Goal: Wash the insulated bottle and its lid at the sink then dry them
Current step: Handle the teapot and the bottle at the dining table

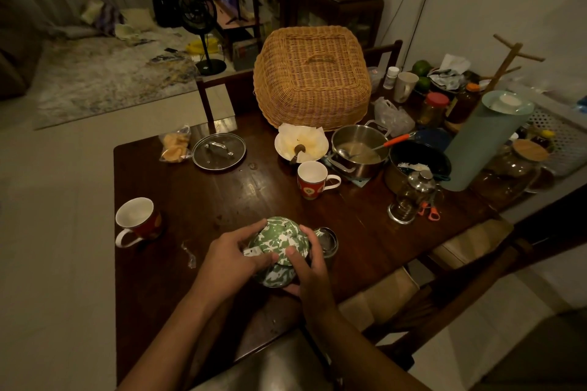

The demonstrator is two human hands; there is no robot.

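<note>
1. Head view: dim room with a dark wooden table (222, 200), crowded at its far and right side by a wicker cover (313, 82), a steel pot (359, 152), a glass pan lid (219, 151) and a red mug (313, 181)
2. Rug (104, 73) and standing fan (198, 14) on the floor beyond
3. Marbled green-and-white container (273, 274) at the near table edge, glossy and mottled, its domed lid (279, 238) seated slightly tilted
4. Left hand (235, 260): fingers curled round the lid's left side
5. Right hand (309, 267): fingers wrapped under the container, thumb on the lid
</note>
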